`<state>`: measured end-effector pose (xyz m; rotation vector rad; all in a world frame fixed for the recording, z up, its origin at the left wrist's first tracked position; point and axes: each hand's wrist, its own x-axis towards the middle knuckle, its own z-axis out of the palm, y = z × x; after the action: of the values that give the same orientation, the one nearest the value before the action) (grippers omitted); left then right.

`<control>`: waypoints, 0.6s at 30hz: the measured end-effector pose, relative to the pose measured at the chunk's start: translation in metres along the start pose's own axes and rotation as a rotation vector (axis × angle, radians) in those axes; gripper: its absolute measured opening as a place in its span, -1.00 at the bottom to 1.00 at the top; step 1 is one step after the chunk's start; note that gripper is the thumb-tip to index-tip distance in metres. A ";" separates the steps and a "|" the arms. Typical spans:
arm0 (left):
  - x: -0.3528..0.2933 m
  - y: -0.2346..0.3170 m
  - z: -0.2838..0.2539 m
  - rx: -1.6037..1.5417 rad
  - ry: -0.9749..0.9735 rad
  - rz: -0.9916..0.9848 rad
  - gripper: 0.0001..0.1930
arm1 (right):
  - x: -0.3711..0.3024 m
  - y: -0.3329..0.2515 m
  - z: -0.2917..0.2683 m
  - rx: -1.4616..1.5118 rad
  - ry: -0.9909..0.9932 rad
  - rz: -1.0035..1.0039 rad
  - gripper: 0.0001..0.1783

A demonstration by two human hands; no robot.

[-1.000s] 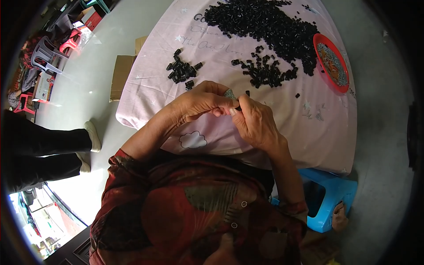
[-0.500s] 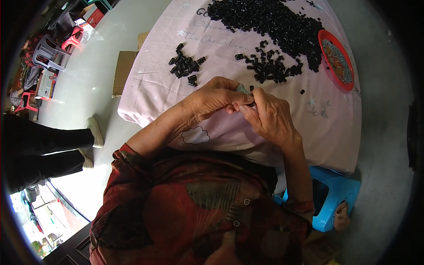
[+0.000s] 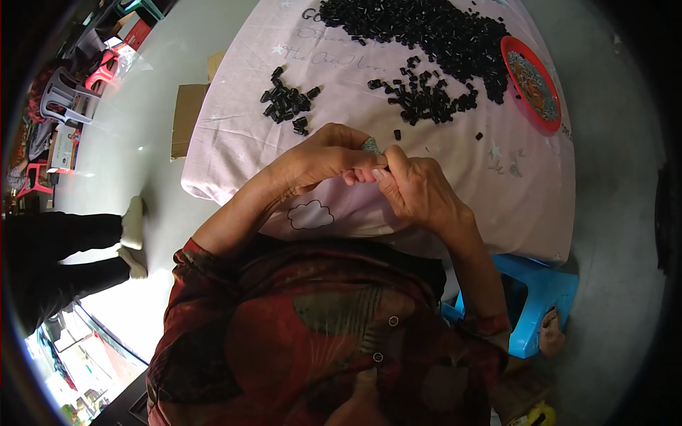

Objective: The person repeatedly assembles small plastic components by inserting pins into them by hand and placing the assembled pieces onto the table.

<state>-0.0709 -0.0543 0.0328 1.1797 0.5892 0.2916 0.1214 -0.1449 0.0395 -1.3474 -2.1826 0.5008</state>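
Note:
My left hand (image 3: 328, 157) and my right hand (image 3: 420, 186) meet over the near part of the table, fingertips pressed together. Both are closed, and whatever they pinch is hidden by the fingers. A speckled grey-green patch (image 3: 371, 145) shows at the left fingertips; I cannot tell whether it is a finger wrap or a held thing. Just beyond the hands lies a single black cylindrical part (image 3: 397, 134). Farther off are a loose group of such black parts (image 3: 426, 99), a smaller pile (image 3: 288, 99) to the left and a large heap (image 3: 426, 32) at the back.
A red bowl (image 3: 506, 53) of small metal pieces stands at the table's right, with several loose metal pieces (image 3: 514, 163) nearer. Pink cloth (image 3: 234, 142) covers the table. A blue stool (image 3: 526, 341) is at lower right, cardboard (image 3: 188, 117) at left. Another person's legs (image 3: 64, 238) show at far left.
The whole view has shifted slightly. My hands stay together, with the right fingers drawn closer over the left fingertips. A dark bit between the fingers earlier is now hidden.

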 end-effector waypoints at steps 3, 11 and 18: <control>-0.007 0.004 0.001 0.057 0.048 0.006 -0.75 | 0.005 -0.002 0.004 -0.019 0.029 -0.014 -0.76; -0.023 0.018 -0.039 0.582 0.540 0.302 -0.80 | -0.006 0.034 -0.029 -0.247 0.431 0.292 -0.63; -0.044 0.021 -0.077 1.203 0.839 0.257 -0.85 | -0.055 0.103 -0.051 -0.666 0.459 0.620 -0.71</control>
<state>-0.1495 -0.0088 0.0451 2.3179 1.4564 0.7154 0.2455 -0.1477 0.0097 -2.2401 -1.5654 -0.3580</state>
